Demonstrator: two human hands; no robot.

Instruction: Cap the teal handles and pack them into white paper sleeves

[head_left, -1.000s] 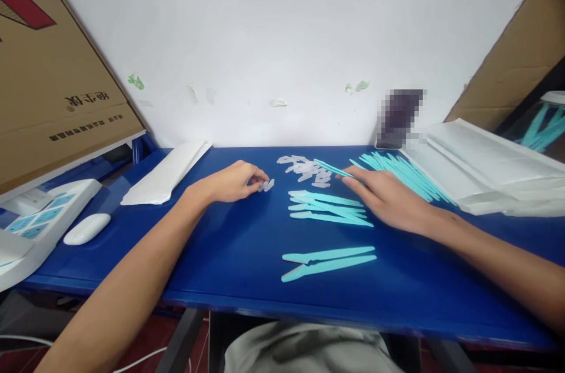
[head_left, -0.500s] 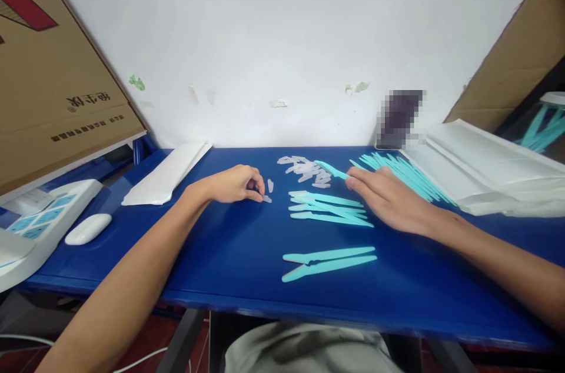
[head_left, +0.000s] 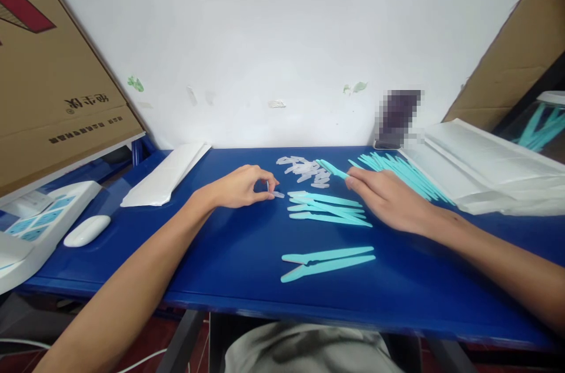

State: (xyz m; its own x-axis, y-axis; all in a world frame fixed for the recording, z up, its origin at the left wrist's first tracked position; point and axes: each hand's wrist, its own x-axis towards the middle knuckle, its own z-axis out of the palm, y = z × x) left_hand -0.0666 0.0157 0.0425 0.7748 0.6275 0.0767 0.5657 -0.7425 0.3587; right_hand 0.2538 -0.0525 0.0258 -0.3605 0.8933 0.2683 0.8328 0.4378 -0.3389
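Observation:
My right hand (head_left: 386, 196) grips a turquoise eyebrow razor (head_left: 332, 169) by its handle, blade end pointing left and tilted up. My left hand (head_left: 242, 187) pinches a small clear blade cap (head_left: 278, 194) between thumb and fingertips, just above the table. A second clear piece shows partly through the gap behind the thumb. Beyond the fingertips lies a loose pile of clear blade caps (head_left: 304, 169). Several turquoise razors (head_left: 326, 208) lie in a group between my hands, and two more razors (head_left: 329, 261) lie nearer the front edge.
A heap of turquoise razors (head_left: 401, 176) is behind my right hand, beside white plastic packaging (head_left: 489, 167). At left are a folded white bag (head_left: 165, 176), a white mouse (head_left: 87, 230) and a white-and-blue device (head_left: 53, 214). A phone-like dark object (head_left: 397, 120), pixelated, leans on the wall.
My left hand has moved slightly right, its pinched fingertips now nearer the razor group. The right hand still holds its razor in nearly the same place.

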